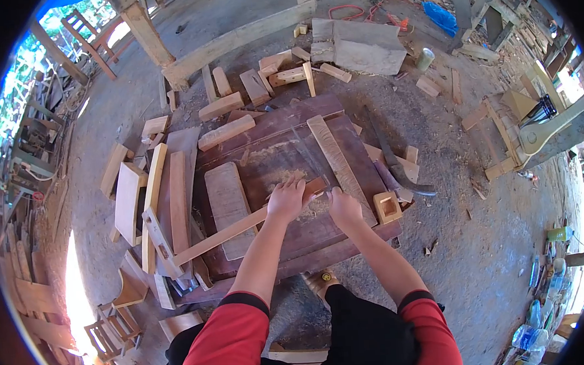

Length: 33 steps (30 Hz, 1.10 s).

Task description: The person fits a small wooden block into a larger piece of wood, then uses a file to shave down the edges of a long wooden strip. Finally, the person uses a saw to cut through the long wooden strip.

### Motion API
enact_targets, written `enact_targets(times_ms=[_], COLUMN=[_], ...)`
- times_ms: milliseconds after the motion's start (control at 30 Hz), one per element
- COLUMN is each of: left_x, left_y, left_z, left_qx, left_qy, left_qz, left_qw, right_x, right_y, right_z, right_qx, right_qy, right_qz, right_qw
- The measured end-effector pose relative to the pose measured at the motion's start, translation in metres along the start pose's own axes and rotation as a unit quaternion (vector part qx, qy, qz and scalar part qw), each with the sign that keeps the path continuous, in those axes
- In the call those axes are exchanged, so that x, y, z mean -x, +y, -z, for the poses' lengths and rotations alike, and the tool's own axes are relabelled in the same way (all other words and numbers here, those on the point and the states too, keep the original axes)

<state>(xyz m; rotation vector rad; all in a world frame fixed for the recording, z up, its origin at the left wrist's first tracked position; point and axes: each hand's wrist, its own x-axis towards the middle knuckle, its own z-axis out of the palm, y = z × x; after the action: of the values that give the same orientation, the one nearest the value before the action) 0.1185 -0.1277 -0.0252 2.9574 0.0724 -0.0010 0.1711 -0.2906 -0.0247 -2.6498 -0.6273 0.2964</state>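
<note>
Forward-downward head view, far edges somewhat unclear.

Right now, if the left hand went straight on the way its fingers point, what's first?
Probably the loose pale sawdust on the dark board, just past the fingers of the left hand. Depth is unclear: the hand lies over the wooden strip, so it may pass above.
</note>
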Motion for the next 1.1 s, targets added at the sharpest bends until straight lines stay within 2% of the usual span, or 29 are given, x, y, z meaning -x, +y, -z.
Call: enact_targets(times_ms=[100,300,433,567,667,733,800,967,1100], left_x=[0.002,0.000,0.000,0.002,0.001,0.003,0.002,0.000,0.001], left_y=[-0.001,0.001,-0.003,0.004,0.003,0.000,-0.004,-0.001,-0.002], left_z=[0.000,0.003,-0.003,0.017,0.015,0.005,-0.008,-0.007,-0.007], left_qx=[0.007,0.024,0.040,0.056,0.057,0.051,0.042,0.023,0.025], left_qy=[0.024,-0.004,-0.013,-0.042,-0.050,-0.047,0.007,-0.003,-0.005], left_qz=[-0.004,0.009,0.018,0.038,0.036,0.031,0.016,0.020,0.026], left_qw=[1.000,1.000,0.999,0.997,0.996,0.997,0.999,1.000,0.999], right_x=[-0.001,0.003,0.036,0.092,0.099,0.078,0.043,-0.027,0.013], right_y=[0.001,-0.002,0.015,0.038,0.037,0.031,0.023,-0.012,-0.002], right_z=[-0.003,0.008,0.014,0.026,0.032,0.029,0.022,0.015,0.020], right_qx=[-0.007,0.032,0.037,0.045,0.066,0.052,0.012,0.011,0.028], right_qy=[0.001,-0.048,-0.075,-0.104,-0.098,-0.097,-0.087,-0.091,-0.095], right_qz=[0.011,-0.018,-0.028,-0.041,-0.057,-0.049,-0.043,-0.012,-0.035], right_qw=[1.000,0.998,0.996,0.993,0.991,0.993,0.995,0.996,0.995])
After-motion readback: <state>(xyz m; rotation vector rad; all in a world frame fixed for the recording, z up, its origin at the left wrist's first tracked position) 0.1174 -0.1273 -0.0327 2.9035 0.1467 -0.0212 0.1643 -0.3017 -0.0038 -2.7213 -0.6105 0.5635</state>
